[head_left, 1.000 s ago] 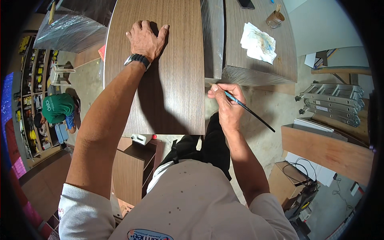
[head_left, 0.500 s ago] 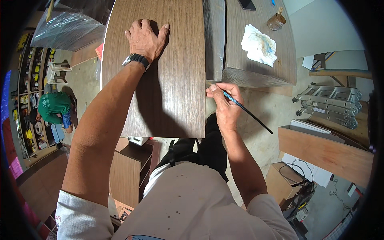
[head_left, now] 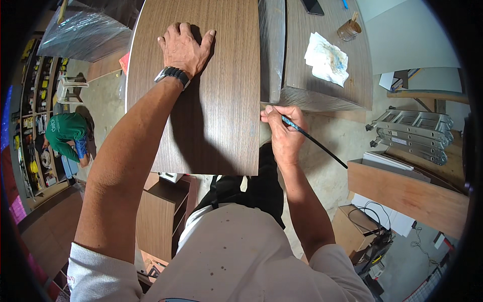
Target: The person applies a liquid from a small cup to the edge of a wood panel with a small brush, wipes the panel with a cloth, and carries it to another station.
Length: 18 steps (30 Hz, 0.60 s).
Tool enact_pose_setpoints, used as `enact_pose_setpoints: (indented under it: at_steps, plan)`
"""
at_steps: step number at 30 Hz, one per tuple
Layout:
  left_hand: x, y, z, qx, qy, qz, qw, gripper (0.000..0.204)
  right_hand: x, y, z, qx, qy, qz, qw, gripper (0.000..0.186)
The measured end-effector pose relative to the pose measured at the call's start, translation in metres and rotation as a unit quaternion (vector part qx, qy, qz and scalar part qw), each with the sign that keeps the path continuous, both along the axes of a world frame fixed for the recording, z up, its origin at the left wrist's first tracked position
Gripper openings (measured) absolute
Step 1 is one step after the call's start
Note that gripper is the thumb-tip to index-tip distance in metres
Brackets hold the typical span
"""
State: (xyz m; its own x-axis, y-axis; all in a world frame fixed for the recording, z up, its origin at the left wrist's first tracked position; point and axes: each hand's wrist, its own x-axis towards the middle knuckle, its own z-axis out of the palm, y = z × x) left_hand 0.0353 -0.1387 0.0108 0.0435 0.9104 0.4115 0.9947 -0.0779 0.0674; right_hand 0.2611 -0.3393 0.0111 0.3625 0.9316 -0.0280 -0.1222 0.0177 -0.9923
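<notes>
My left hand (head_left: 183, 50) lies spread on the panel (head_left: 229, 95), gripping nothing, while my right hand (head_left: 287, 131) pinches the brush (head_left: 317, 142) just beside the panel's right edge; my grip hides its tip, so I cannot tell whether it touches. Beyond, a stained cloth (head_left: 327, 59) and a cup (head_left: 348, 31) sit on the cabinet (head_left: 296, 30).

I'm watching the right hand (head_left: 285, 135) ease farther from the near corner of the board (head_left: 229, 90), brush (head_left: 322, 147) handle swinging outward; white jug (head_left: 171, 176) slipping further under the board!
</notes>
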Motion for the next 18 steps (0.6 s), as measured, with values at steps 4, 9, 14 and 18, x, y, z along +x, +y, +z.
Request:
enact_pose_setpoints:
  at_steps: [4, 9, 14, 18]
  plan:
    - [0.001, -0.001, 0.001, -0.014, 0.000, 0.006, 1.000, 0.072, 0.002, 0.002, -0.006, 0.014, -0.057, 0.002, 0.998, 0.011]
    - [0.000, 0.000, 0.001, -0.003, -0.002, -0.001, 1.000, 0.072, 0.002, 0.002, -0.013, 0.021, -0.078, -0.015, 0.997, 0.012]
    - [0.000, 0.000, 0.000, -0.003, -0.006, 0.000, 1.000, 0.073, 0.000, 0.001, -0.015, 0.013, -0.101, -0.030, 0.994, 0.014]
    - [0.000, -0.001, 0.002, -0.022, 0.000, 0.008, 1.000, 0.073, 0.000, 0.002, -0.016, 0.024, -0.113, -0.029, 0.993, 0.013]
